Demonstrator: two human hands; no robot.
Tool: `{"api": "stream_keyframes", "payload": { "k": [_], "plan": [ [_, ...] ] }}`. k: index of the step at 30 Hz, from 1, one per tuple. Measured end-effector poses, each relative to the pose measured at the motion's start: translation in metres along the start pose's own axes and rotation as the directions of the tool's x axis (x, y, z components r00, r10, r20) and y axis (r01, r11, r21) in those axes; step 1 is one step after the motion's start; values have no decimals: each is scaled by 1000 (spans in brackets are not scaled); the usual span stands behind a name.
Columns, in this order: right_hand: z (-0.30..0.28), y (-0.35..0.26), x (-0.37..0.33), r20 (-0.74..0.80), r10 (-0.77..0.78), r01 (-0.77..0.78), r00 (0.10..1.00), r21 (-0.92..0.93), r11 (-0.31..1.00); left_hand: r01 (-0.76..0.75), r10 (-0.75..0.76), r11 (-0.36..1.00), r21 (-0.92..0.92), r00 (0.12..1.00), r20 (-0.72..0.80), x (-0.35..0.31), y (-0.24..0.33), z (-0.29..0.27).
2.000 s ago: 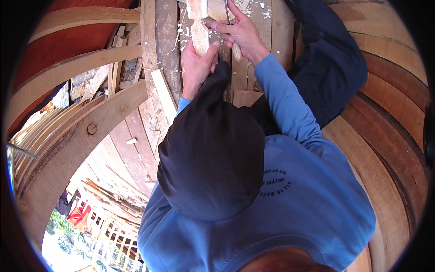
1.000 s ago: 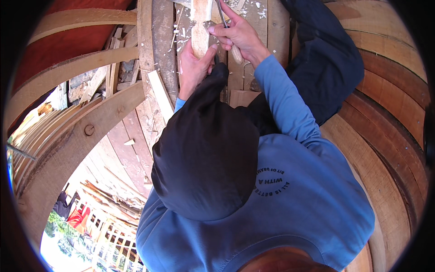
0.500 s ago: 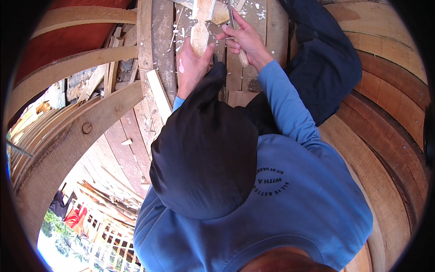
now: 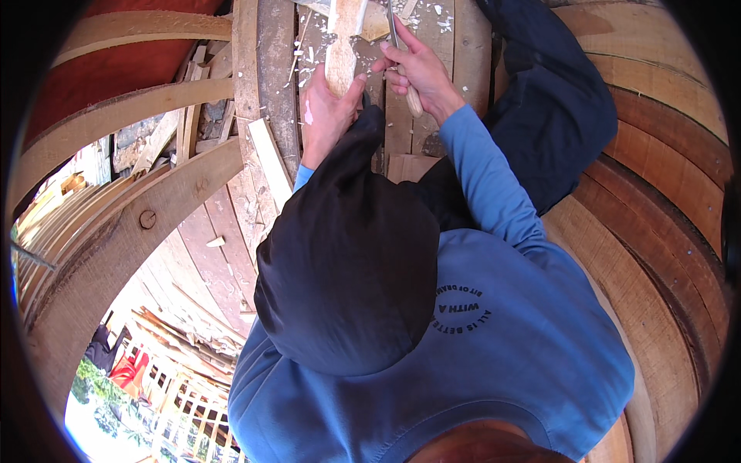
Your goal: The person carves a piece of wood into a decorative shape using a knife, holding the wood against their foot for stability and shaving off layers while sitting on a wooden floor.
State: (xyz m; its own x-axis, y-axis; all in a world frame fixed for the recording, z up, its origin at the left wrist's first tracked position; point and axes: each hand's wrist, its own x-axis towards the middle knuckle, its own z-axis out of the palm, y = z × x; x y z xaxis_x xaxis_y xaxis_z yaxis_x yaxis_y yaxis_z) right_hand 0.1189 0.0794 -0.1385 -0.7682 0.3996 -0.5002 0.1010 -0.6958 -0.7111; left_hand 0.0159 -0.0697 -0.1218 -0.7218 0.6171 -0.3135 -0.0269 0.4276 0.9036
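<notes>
Beneath the left hand's grip (image 4: pixel 328 112): the lower end of a pale wooden piece (image 4: pixel 340 65), thumb along its right edge.
Right hand (image 4: pixel 423 73): fingers curled round a slim metal tool's wooden handle (image 4: pixel 414 102), just right of the piece, apart from it.
Carved shape: narrow-waisted, rough-faced.
Planks (image 4: pixel 472 54): weathered (white shavings (image 4: pixel 438 9) scattered about).

We see strong daylight at the lower left, where the scene beyond the foliage (image 4: pixel 108 413) burns out to white and the nearby floorboards (image 4: pixel 202 241) look pale with glare. Elsewhere we get softer light, with deep shadow in the folds of the dark trouser leg (image 4: pixel 552 127). We find the left hand (image 4: pixel 327 109) and right hand (image 4: pixel 423 76) reasonably sharp, while fisheye distortion bends the outer view toward black corners.
</notes>
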Motion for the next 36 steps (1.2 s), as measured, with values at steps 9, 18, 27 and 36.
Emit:
{"api": "stream_keyframes", "payload": {
  "k": [9,18,27,36],
  "plan": [
    [-6,-18,-37,-66,100,-120,993,-474,872,183,-142,951,-248,975,173,3,-13,-7],
    [-2,-5,-48,12,-110,65,994,-867,493,261,-140,852,-454,949,284,22,-59,18],
    [-6,7,-42,43,-223,108,974,-951,289,173,-169,985,4,962,214,31,-87,39],
    [-20,10,-36,21,-103,33,995,-992,122,110,-154,978,174,954,259,27,-112,52]
  ]
}}
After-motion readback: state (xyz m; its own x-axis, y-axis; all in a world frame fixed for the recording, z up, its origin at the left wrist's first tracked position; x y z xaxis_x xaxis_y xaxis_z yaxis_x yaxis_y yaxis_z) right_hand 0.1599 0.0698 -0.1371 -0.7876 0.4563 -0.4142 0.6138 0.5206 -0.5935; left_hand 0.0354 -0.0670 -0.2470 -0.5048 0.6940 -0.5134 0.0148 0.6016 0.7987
